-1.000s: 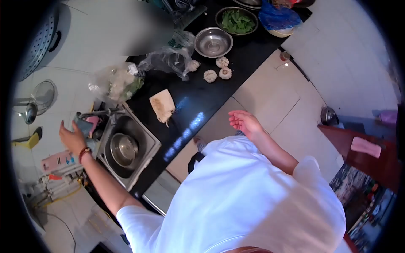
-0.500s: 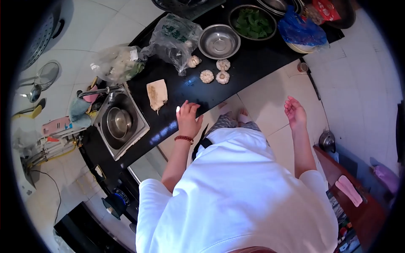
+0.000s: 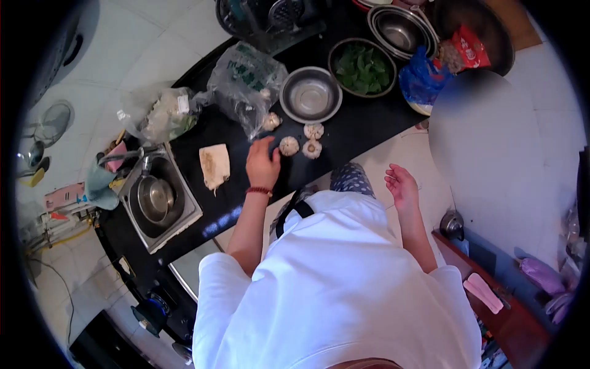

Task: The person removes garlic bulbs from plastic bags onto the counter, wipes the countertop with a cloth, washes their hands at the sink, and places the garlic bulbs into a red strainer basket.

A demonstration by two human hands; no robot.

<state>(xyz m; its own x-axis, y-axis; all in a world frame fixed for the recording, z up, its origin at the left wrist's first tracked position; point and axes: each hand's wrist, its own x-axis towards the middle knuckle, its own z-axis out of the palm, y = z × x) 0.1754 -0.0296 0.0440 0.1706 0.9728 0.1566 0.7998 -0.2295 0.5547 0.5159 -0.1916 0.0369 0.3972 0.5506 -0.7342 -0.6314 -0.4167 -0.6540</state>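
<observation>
My left hand [image 3: 263,163] is above the dark counter [image 3: 243,194], fingers stretched toward a clear plastic bag [image 3: 236,92], and holds nothing. Whether the fingertips touch the bag's lower end, I cannot tell. Several whole garlic bulbs [image 3: 289,146] lie just beyond and right of this hand. A metal bowl [image 3: 310,98] with nothing in it stands behind them. My right hand [image 3: 402,187] hangs in the air beside the counter, above the floor, fingers loosely bent and apart, with nothing in it. A stained pale cloth [image 3: 214,166] lies left of my left hand.
On the left is a sink [image 3: 192,212] with a metal pan [image 3: 155,198] in it. A bag of vegetables [image 3: 161,114] sits behind the sink. Green leaves [image 3: 362,71] fill a bowl at the back, near stacked metal bowls [image 3: 399,34] and a blue bag [image 3: 424,80].
My left hand has moved from the counter's front edge inward, close to the garlic and the plastic bag. My right hand has shifted left and nearer my body. The view has shifted.
</observation>
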